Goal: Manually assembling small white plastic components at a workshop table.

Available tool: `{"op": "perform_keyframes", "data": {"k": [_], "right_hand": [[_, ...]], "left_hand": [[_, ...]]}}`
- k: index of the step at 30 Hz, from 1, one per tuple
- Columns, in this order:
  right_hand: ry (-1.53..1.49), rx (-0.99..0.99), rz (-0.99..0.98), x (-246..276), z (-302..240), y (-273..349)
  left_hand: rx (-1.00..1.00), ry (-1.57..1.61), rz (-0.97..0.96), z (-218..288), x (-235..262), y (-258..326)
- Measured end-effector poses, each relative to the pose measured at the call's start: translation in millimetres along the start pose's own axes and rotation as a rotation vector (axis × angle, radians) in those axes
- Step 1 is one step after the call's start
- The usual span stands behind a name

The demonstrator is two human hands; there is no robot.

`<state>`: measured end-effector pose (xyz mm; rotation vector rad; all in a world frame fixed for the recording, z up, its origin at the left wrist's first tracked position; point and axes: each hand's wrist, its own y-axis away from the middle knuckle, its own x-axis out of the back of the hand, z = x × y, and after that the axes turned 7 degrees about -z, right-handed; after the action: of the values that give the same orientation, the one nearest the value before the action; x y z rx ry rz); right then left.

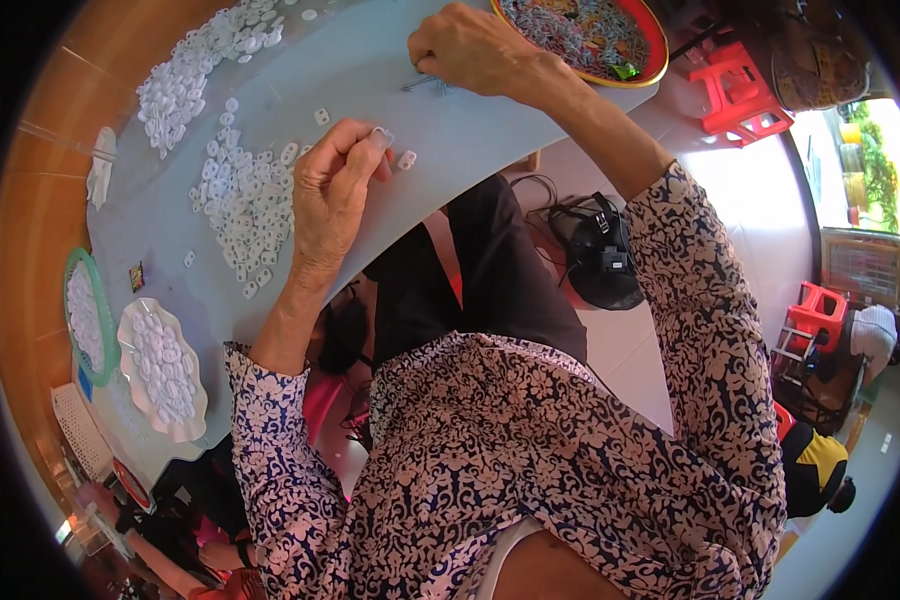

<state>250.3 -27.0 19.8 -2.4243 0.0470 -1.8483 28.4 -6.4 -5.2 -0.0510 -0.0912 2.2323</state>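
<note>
My left hand [332, 190] is above the near side of the table. Its thumb and fingers pinch a small, whitish, translucent plastic piece [382, 136]. Close to those fingertips lies a small white oblong piece with holes [407, 160]. Farther off and to the right, my right hand [467, 48] rests low over the tabletop with its fingers curled together. What they hold, if anything, is hidden. Several thin grey metal pins [426, 84] lie on the table just below it. Beside that hand stands a red basin with a yellow rim [662, 60], filled with similar thin pieces.
A pile of small white holed pieces [250, 195] spreads left of my left hand; a pile of rounder white pieces [175, 95] lies behind. A scalloped white dish [198, 425] and green basket [113, 345] hold more. Red stools [738, 95] stand right; other people work nearby.
</note>
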Motion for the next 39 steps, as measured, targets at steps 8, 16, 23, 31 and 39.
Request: {"op": "perform_keyframes", "data": {"k": [8, 16, 23, 31, 39], "right_hand": [[0.131, 0.007, -0.060, 3, 3, -11], [-0.717, -0.133, -0.032, 13, -13, 21], [-1.314, -0.180, -0.021, -9, -46, 41], [-1.439, -0.150, 0.041, -22, -50, 46], [-1.520, -0.053, 0.189, -34, -52, 47]], "left_hand": [[-0.025, 0.005, -0.001, -3, 1, 0], [-0.002, 0.036, 0.033, 1, 1, -2], [0.023, 0.074, 0.043, 3, 0, -5], [0.016, 0.036, 0.034, 7, -2, -7], [0.003, 0.009, 0.029, 3, 0, -8]]}}
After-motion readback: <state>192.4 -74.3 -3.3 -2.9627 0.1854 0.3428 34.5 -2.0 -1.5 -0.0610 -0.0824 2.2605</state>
